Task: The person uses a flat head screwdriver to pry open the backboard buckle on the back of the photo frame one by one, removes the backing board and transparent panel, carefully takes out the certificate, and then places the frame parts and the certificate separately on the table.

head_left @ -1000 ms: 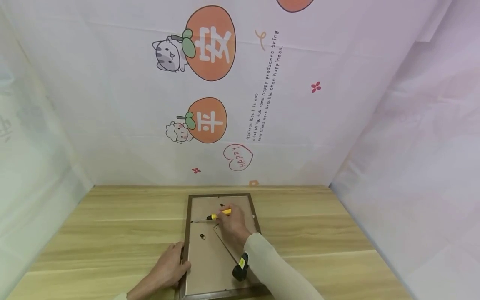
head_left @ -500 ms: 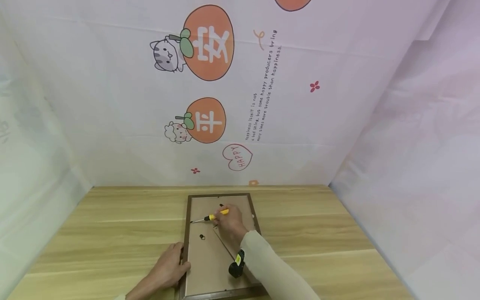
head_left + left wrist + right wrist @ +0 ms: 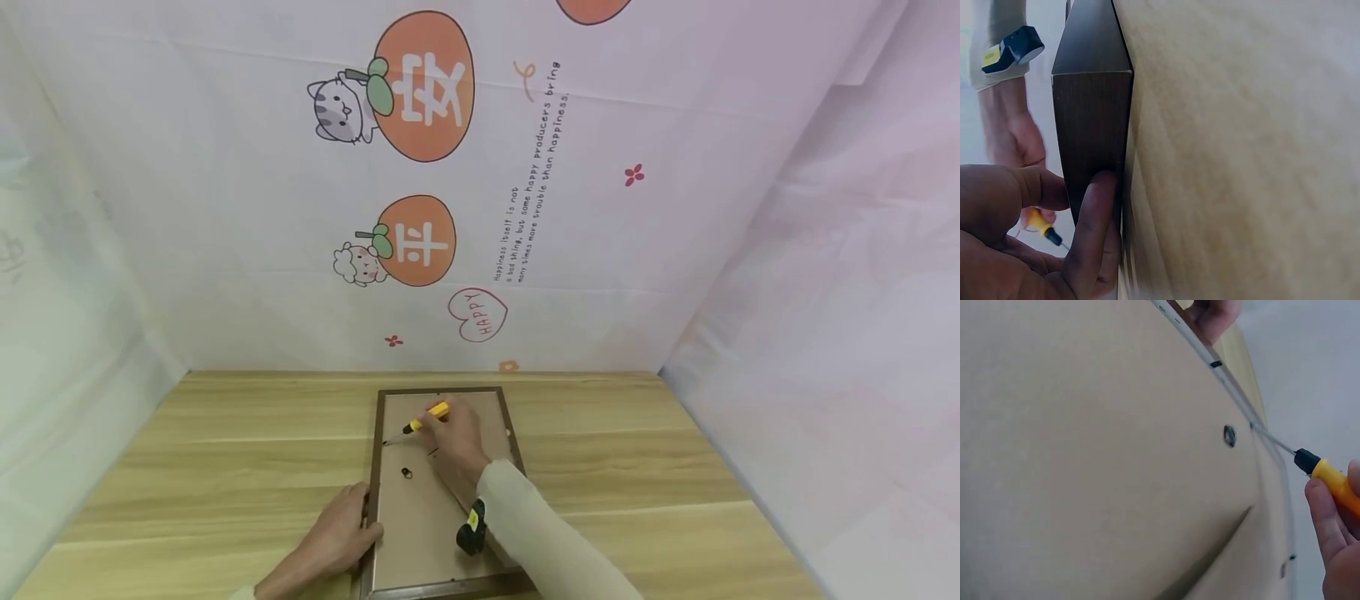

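A picture frame (image 3: pixel 372 508) with a dark brown rim lies back side up on the table, its beige backing board (image 3: pixel 416 533) showing. My left hand (image 3: pixel 337 529) grips the frame's left side; in the left wrist view its thumb bears on one edge and its fingers (image 3: pixel 1091 231) lie along the dark side face. A yellow-and-black screwdriver (image 3: pixel 431 415) is held in my right hand (image 3: pixel 459 433) over the upper part of the board. Its tip meets a small black tab (image 3: pixel 386 443) at the left rim. Near it sits a hanging ring (image 3: pixel 1229 435).
A stand flap (image 3: pixel 1244 569) rises slightly from the board, partly under my right arm. The wood-grain table (image 3: pixel 225 467) extends to both sides. White printed cloth (image 3: pixel 570 250) stands behind and along the sides. A black wrist camera (image 3: pixel 471 533) is on my right wrist.
My right hand has moved slightly farther away and tipped the screwdriver's handle up more steeply, with the tip staying at the tab. My left hand keeps its place on the frame.
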The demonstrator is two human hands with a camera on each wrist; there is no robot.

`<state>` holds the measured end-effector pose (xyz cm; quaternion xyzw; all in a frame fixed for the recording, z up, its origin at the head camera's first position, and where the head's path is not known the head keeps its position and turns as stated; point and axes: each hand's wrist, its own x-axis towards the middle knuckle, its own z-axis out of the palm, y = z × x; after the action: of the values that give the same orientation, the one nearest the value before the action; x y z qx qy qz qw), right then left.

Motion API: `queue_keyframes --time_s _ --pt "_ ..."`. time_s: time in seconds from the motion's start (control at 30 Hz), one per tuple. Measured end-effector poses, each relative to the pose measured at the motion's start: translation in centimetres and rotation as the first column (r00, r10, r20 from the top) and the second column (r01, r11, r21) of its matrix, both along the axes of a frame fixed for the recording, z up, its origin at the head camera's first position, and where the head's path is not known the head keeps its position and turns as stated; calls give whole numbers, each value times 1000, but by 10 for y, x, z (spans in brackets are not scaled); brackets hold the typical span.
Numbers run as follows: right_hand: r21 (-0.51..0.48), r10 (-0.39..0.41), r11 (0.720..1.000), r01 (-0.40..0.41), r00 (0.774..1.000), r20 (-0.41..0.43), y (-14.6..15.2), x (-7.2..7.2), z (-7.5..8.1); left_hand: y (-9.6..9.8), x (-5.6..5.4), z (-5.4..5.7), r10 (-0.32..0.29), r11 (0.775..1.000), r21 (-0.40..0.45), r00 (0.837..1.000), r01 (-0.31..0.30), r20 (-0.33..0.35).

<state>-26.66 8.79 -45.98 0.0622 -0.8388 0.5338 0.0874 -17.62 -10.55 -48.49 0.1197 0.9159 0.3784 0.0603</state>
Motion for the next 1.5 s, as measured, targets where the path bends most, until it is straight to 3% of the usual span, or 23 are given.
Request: queue_keyframes --time_s 0.13,0.33,0.53,0.7,0.77,1.0,1.3,1.4,1.5 --pt "92 40 995 -35 998 -53 -13 2 13 0 -1 -1 9 1000 3 1000 -9 1" --pt "250 -5 968 23 997 -72 -36 11 30 0 -2 0 19 1000 -10 1000 -19 -18" --pt "325 28 946 8 994 -107 -50 16 35 0 -3 1 13 1000 -10 1000 -14 -26" --pt "411 68 911 -9 989 -130 -59 20 38 0 -4 0 9 1000 8 1000 -9 -8" --pt "404 67 915 -21 993 -101 -58 20 41 2 -4 0 1 1000 1 1000 -1 -12" --pt "241 23 970 -25 1000 12 -32 6 39 5 -4 0 -15 1000 6 1000 15 -12" --pt "48 -21 999 15 992 128 -4 -3 25 5 -4 1 -22 1000 21 999 22 23" --pt "42 -21 999 16 992 124 -3 -2 25 5 -3 1 -25 999 30 999 24 39" --pt "97 -24 995 14 995 101 -8 -1 28 4 -2 2 -28 997 67 997 23 75"
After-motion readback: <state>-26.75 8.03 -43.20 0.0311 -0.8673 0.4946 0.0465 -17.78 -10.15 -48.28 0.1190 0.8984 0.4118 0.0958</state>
